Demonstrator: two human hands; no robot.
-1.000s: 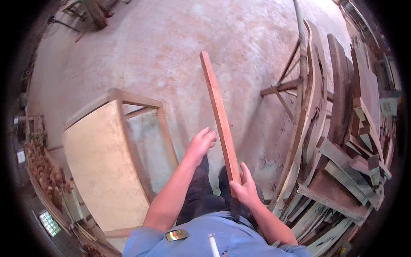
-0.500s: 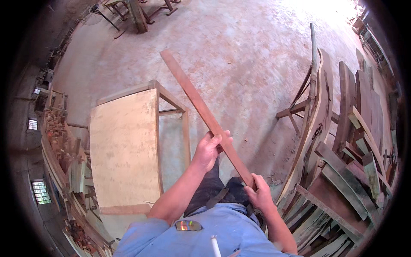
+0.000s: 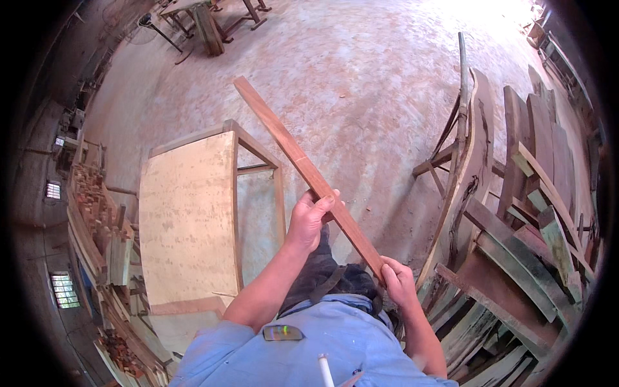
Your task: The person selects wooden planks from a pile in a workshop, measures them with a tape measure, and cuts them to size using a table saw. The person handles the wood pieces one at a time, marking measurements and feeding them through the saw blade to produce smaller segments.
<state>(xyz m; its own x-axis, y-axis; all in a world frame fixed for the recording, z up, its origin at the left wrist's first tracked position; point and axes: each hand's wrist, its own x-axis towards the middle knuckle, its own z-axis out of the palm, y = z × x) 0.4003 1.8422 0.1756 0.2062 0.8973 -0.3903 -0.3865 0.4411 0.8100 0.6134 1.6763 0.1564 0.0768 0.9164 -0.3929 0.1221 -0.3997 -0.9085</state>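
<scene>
a long reddish wooden strip is held slantwise mid-frame, its far end toward the upper left. it is clamped partway along by the thumb and fingers of the left hand; its lower end, right of centre, is gripped by the right hand. the step seems to be a check of the strip; for any turn, both grips would be needed and the pale panel at left avoided.

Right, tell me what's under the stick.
Floor shows on both sides of the stick, with dark trousers near its lower end. The left hand wraps beneath it; the stick covers part of that hand and whatever lies directly below.
</scene>
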